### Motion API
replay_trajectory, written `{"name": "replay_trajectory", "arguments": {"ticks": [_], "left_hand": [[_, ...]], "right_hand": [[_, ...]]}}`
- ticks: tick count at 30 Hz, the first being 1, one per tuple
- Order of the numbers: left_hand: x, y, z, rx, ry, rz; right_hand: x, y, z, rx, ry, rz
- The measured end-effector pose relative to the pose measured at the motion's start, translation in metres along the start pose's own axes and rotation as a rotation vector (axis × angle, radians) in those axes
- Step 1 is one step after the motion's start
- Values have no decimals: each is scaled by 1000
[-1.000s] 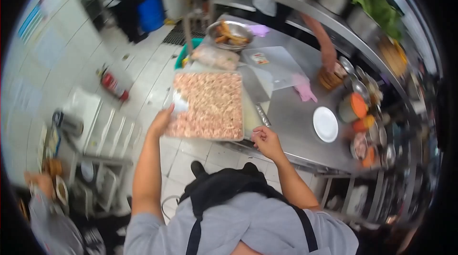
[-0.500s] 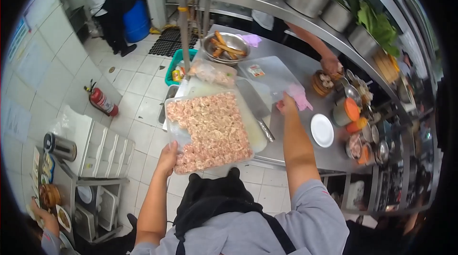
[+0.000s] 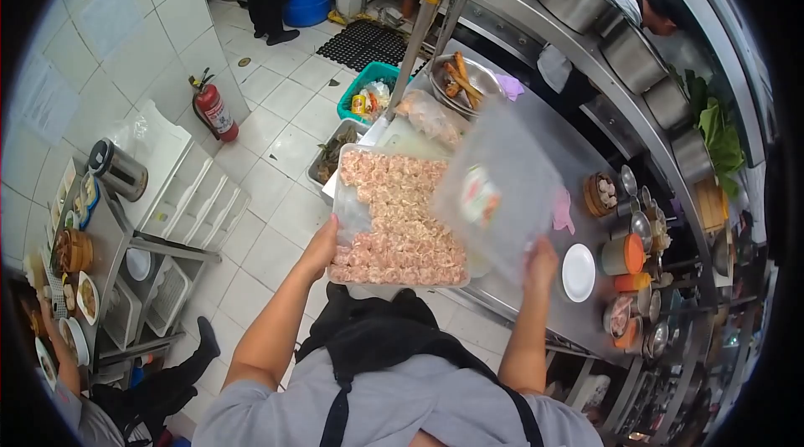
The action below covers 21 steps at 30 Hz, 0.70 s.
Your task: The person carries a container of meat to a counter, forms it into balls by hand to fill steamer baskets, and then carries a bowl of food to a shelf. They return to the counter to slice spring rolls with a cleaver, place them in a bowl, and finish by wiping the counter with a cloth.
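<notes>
My left hand [image 3: 318, 251] grips the left edge of a clear plastic container [image 3: 355, 219]. Rows of raw meat dumplings [image 3: 406, 217] fill it, with a gap at the left side. In my right hand [image 3: 541, 263] is a translucent plastic lid [image 3: 512, 166], gripped by its near corner. The lid is tilted and blurred by motion, raised above the counter at the container's right side. A label [image 3: 481, 196] is on it. Whatever lies beneath the lid is largely hidden.
A steel bowl with long brown pieces [image 3: 465, 83] and a plastic bag of food [image 3: 433, 115] stand beyond the container. A white plate [image 3: 578, 272] lies right, near several jars and a steamer basket [image 3: 599, 194]. A fire extinguisher [image 3: 215, 108] stands left. Co-workers are nearby.
My right hand has lifted the lid off the counter and swung it toward the container. The view has turned. The co-worker's arm across the counter has withdrawn from the steamer basket.
</notes>
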State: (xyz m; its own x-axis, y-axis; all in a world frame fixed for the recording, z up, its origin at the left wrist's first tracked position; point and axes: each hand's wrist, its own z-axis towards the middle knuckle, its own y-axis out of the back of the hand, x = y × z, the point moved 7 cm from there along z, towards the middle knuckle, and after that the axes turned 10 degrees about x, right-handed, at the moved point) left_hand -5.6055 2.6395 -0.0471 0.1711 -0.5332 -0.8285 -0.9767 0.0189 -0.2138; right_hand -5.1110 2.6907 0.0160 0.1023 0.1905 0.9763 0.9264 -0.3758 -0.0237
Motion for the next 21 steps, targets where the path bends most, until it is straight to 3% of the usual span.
{"name": "replay_trajectory", "arguments": {"ticks": [2,5,7,8,10,11,14,16,19,21], "left_hand": [[0,-6,-3,23,-17,3],[-22,-3,-15,-160,-272,105],[-6,-11,-7,80,-200,-215],[-2,-6,-7,86,-201,-214],[5,-8,-8,190,-121,-539],[6,-7,-8,191,-122,-544],[-8,-9,-17,236,-245,-513],[-32,-10,-29,67,-354,94],[-31,-14,-30,85,-250,-180],[-30,-14,-27,65,-279,-116]], "right_hand": [[-4,-63,-20,143,-76,-140],[-7,-128,-34,245,-100,-295],[-9,-149,-36,332,-137,-419],[-16,-145,-34,327,-135,-419],[8,-156,-44,276,461,-956],[3,-153,-45,278,463,-961],[15,-159,-61,256,424,-1055],[17,-159,-63,187,446,-1129],[25,-162,-67,181,418,-1199],[30,-164,-73,169,414,-1241]]}}
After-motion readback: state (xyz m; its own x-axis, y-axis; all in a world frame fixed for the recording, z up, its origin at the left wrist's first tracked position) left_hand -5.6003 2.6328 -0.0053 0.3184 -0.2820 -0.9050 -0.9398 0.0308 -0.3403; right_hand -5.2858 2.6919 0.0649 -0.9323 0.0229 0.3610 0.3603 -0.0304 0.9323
